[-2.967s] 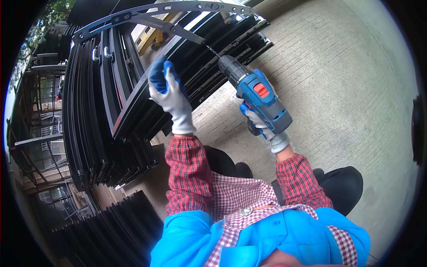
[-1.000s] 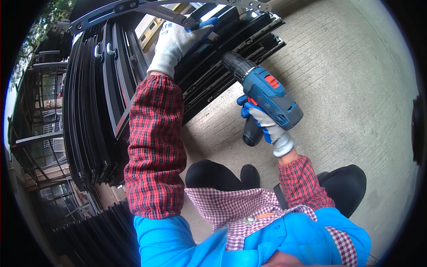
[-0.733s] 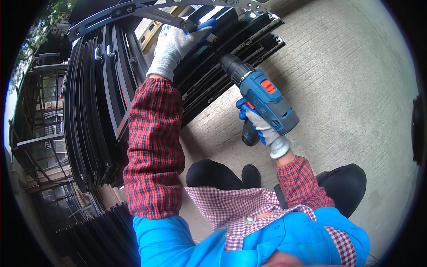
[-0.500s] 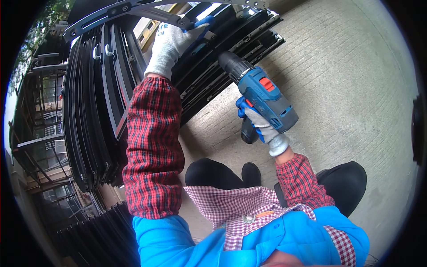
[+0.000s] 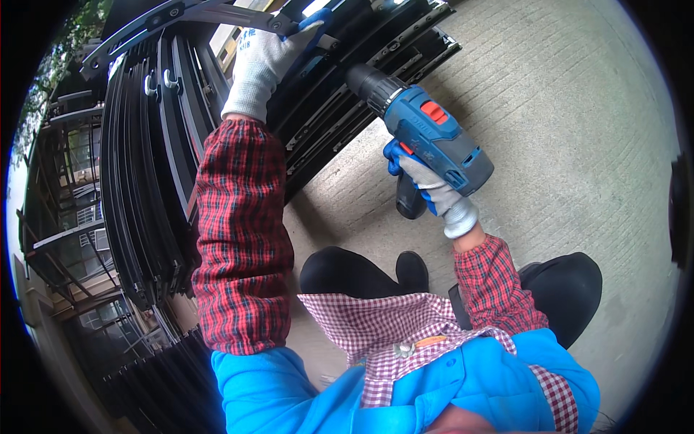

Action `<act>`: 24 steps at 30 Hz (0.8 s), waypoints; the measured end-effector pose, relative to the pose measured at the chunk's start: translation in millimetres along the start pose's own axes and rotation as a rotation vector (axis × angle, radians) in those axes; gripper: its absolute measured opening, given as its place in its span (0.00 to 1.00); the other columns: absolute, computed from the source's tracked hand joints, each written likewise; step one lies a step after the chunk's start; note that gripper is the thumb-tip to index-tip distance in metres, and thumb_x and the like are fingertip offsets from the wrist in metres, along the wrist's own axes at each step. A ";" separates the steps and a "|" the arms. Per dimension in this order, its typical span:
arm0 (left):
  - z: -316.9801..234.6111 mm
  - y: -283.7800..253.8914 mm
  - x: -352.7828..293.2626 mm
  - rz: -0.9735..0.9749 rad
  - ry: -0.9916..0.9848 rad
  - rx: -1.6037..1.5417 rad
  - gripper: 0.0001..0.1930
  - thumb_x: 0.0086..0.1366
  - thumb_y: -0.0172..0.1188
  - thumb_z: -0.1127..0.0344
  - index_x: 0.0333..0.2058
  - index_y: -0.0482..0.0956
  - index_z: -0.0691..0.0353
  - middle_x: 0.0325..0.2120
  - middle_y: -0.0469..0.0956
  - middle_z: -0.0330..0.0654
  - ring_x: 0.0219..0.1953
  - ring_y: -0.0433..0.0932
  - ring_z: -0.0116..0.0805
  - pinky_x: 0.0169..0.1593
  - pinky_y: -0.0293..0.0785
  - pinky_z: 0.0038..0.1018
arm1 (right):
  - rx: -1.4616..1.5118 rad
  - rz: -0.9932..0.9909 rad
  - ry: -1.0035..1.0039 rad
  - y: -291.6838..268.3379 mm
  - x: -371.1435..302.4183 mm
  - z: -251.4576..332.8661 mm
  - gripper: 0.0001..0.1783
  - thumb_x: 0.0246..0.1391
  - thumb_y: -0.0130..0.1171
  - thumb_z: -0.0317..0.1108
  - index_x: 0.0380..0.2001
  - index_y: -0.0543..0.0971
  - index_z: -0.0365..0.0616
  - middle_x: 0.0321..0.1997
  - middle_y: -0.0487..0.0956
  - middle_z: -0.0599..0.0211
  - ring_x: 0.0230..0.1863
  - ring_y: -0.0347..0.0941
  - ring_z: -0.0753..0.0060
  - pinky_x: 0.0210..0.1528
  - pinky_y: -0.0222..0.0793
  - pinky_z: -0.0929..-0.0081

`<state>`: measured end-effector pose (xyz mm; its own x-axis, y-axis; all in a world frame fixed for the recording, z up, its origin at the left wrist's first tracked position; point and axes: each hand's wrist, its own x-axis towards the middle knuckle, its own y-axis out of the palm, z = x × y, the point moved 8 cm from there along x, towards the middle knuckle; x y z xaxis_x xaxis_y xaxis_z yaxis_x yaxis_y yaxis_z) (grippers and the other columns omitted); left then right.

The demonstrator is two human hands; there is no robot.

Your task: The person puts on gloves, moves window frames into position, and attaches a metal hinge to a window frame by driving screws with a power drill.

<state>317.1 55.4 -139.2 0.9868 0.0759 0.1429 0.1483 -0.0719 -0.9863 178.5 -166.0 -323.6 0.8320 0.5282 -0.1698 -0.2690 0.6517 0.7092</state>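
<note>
My left hand point(image 5: 262, 64), in a white and blue work glove, reaches up and grips the top bar of a black metal frame point(image 5: 210, 14) that leans at the front of a stack. My right hand point(image 5: 432, 189), gloved the same way, holds a blue cordless drill point(image 5: 426, 134) by its grip. The drill's black chuck points up and left toward the frames, a short way from the stack without touching it. Both forearms wear red checked sleeves.
A dense stack of black metal frames point(image 5: 152, 173) stands upright to the left and behind. More dark frames point(image 5: 155, 383) lie at the lower left. Grey brick paving point(image 5: 578, 130) spreads to the right. My dark shoes point(image 5: 412, 269) stand below.
My left arm has risen from the middle of the front frame to its top bar. The drill has lowered a little and stays aimed at the stack.
</note>
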 end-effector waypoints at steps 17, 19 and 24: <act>-30.1 -7.4 -5.3 -0.005 0.025 -0.047 0.34 0.56 0.52 0.35 0.28 0.80 0.69 0.23 0.77 0.48 0.24 0.76 0.38 0.31 0.72 0.29 | -0.448 0.000 -0.276 16.6 10.9 32.7 0.20 0.54 0.58 0.32 0.50 0.70 0.51 0.40 0.77 0.72 0.38 0.75 0.78 0.46 0.73 0.81; -30.6 -9.6 -6.1 -0.017 0.032 -0.057 0.34 0.56 0.53 0.35 0.29 0.80 0.69 0.23 0.77 0.48 0.24 0.76 0.38 0.31 0.72 0.28 | -0.510 -0.038 -0.396 30.0 9.2 43.9 0.22 0.54 0.58 0.32 0.52 0.68 0.52 0.41 0.78 0.72 0.39 0.75 0.77 0.48 0.73 0.81; -31.0 -14.2 -8.3 -0.048 0.040 -0.056 0.31 0.55 0.56 0.37 0.32 0.80 0.67 0.22 0.77 0.47 0.23 0.76 0.38 0.30 0.72 0.27 | -0.622 -0.047 -0.572 40.2 3.3 55.6 0.28 0.53 0.58 0.34 0.57 0.64 0.55 0.45 0.76 0.71 0.43 0.75 0.74 0.53 0.72 0.78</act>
<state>308.7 25.0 -123.9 0.9800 0.0412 0.1945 0.1982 -0.1243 -0.9722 197.4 -168.3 -257.7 0.9213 0.2454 0.3017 -0.3068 0.9354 0.1759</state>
